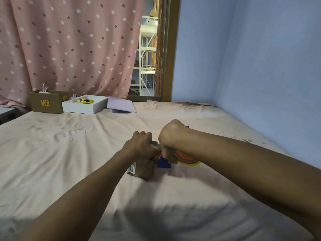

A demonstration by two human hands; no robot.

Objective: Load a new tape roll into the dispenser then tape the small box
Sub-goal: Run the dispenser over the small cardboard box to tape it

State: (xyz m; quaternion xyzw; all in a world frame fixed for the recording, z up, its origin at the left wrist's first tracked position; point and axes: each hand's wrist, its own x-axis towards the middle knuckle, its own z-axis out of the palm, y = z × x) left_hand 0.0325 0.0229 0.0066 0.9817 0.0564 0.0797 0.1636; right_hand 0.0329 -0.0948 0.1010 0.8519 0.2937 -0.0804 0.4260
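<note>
The small box point(141, 169) lies on the bed point(69, 145) mid-frame; the left hand point(140, 145) steadies its far end with fingers curled over it, while the right hand point(171, 136) has its fingers wrapped round the blue tape dispenser point(164, 162), whose orange-cored tape roll point(187, 158) sits just right of the box. For a clean seam, the dispenser should likely be drawn straight along the box with steady pressure while the left hand pins the box against the soft sheet. A cardboard carton point(46, 102), a white tray point(83, 106) and a lilac lid point(120, 105) stand well apart at the far edge, obstructing nothing.
</note>
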